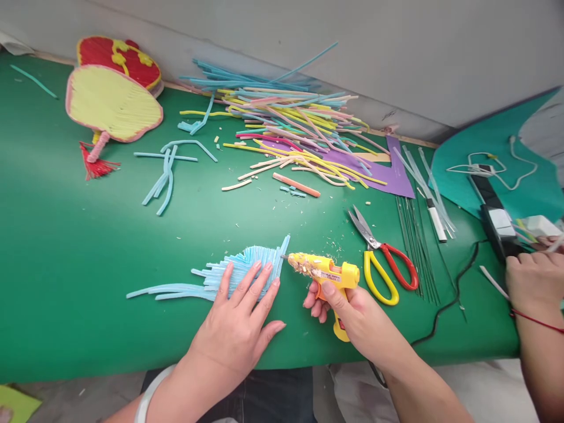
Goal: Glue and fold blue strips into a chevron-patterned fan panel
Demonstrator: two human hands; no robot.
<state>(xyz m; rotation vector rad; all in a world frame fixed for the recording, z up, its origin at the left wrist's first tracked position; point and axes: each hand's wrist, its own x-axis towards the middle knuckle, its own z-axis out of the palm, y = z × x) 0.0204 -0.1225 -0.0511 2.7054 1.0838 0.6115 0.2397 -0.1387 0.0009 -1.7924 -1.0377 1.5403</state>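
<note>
A fan-like piece of light blue fuzzy strips (pixel 211 279), laid side by side, rests flat on the green table. My left hand (pixel 240 311) lies on it with the fingers stretched out, pressing its right half. Two longer strips trail off to its left. My right hand (pixel 341 302) grips a yellow hot glue gun (pixel 326 270) by its handle, fingers around the orange trigger. The gun's nozzle, crusted with bits of fluff, points left and sits at the piece's right edge strip. Whether glue is coming out is too small to see.
Scissors (pixel 374 252) lie open right of the gun. Behind spread many coloured strips (pixel 291 117) over purple paper (pixel 379 173). Two fan crafts (pixel 112 103) stand far left. Thin wires (pixel 416 252), a marker (pixel 436 220), a power strip (pixel 496 226) and another person's hand (pixel 535 279) are at right.
</note>
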